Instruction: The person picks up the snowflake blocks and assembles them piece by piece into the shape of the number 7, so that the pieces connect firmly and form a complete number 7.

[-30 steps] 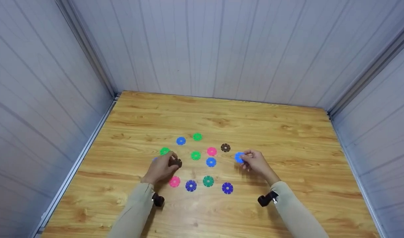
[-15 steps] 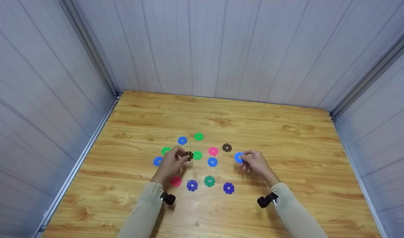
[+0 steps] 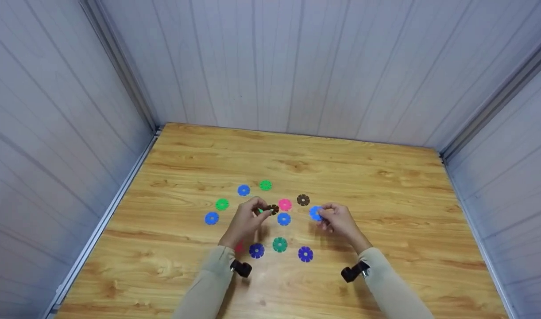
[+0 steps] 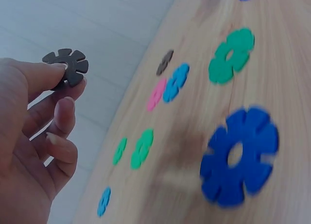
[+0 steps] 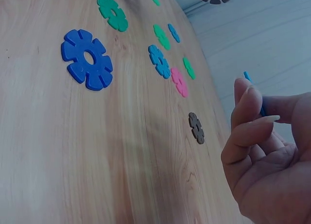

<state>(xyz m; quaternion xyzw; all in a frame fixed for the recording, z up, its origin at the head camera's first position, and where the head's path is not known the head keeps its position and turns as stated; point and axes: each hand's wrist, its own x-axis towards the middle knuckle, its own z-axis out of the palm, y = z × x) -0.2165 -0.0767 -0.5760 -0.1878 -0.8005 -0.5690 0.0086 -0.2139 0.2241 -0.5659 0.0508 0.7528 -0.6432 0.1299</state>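
Pale panelled walls enclose a wood-grain table, above which the left hand pinches the held brown disc between thumb and fingers, and the right hand likewise pinches the held blue disc, whose face appears in the head view but only its thin edge in the right wrist view. Resting on the table are 12 more discs: 3 green discs, 3 light blue discs, 2 pink discs, 2 dark blue discs, 1 teal disc and 1 brown disc. Fully visible discs are flat and round, with a notched, petal-like rim and a round centre hole.
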